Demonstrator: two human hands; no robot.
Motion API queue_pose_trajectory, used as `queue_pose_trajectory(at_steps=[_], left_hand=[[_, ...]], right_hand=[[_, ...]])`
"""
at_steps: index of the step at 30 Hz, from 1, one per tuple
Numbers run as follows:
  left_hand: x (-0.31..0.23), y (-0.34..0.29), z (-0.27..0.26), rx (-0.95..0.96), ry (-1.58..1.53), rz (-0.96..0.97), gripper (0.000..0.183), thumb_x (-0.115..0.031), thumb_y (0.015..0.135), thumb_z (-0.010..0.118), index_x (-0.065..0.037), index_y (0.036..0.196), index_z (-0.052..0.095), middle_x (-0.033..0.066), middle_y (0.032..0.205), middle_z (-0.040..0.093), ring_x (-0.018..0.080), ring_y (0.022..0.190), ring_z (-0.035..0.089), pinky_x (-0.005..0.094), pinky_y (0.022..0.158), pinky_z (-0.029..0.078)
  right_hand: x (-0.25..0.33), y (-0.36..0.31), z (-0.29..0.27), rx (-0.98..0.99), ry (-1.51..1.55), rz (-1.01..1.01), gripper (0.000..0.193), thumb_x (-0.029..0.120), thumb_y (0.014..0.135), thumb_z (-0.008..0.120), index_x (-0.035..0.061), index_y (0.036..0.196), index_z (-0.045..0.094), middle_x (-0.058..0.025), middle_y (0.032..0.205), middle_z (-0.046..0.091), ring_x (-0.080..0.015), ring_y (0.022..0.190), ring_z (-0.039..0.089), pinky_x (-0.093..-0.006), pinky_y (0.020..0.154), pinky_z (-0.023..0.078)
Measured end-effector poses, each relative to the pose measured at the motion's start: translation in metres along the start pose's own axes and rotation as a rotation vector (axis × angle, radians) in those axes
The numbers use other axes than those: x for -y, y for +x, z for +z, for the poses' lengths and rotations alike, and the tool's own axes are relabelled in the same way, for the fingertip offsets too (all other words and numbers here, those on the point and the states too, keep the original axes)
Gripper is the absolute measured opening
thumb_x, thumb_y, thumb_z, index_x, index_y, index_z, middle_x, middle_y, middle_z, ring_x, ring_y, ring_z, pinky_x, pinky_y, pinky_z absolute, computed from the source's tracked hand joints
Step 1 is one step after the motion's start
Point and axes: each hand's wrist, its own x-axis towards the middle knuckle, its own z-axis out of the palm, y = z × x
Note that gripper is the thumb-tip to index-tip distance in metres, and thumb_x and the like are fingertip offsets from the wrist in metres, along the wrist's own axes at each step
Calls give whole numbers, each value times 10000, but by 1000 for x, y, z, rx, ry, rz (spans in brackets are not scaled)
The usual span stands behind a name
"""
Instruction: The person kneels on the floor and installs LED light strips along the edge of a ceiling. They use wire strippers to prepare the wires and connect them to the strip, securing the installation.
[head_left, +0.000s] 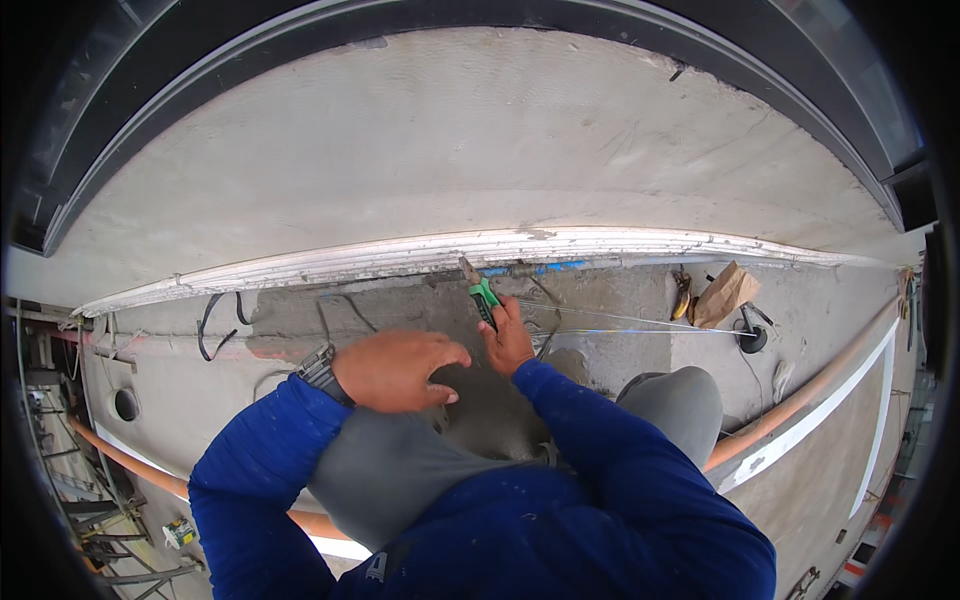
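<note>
The right hand (508, 340) is gripping one pair of green-handled pliers (482, 296), whose nose is pointing at the blue pipe (545, 268) running under the white ledge edge (420, 252). The left hand (398, 368) is hovering half-curled and holding nothing, just left of the pliers. Two thin wires (640, 325) are stretching rightward from the pliers. Open concrete is lying right of them, towards one brown paper bag (726, 293).

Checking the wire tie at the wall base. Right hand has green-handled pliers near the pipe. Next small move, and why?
Probably close the pliers on the thin wire and twist. The right hand grips the handles with the nose up by the pipe under the white ledge, where the wires seem to converge. The left hand hovers nearby, holding nothing visible.
</note>
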Motion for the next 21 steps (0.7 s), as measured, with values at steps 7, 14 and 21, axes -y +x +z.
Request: queue_pose_trajectory(at_steps=[7, 14, 21], left_hand=[[-6, 10, -2, 11, -37, 27, 460, -317, 942, 723, -70, 1321, 639, 156, 1278, 676, 375, 1186, 644, 465, 992, 517], [-5, -1, -5, 19, -17, 7, 469, -307, 950, 724, -77, 1346, 620, 137, 1248, 672, 341, 1132, 654, 452, 958, 527], [0, 8, 5, -2, -8, 92, 474, -300, 961, 724, -81, 1364, 606, 107, 1207, 663, 287, 1018, 680, 430, 883, 550]], right_hand=[[-86, -22, 6, 161, -208, 429, 379, 282, 1047, 599, -71, 1184, 595, -309, 1285, 515, -519, 1101, 598, -537, 960, 486], [0, -2, -15, 98, -104, 88, 453, 351, 1056, 559, -69, 1208, 630, -318, 1288, 556, -488, 1122, 622, -529, 957, 517], [-84, -20, 4, 298, -246, 586, 461, 393, 1056, 565, -45, 1183, 632, -313, 1238, 582, -491, 1117, 627, -544, 953, 516]])
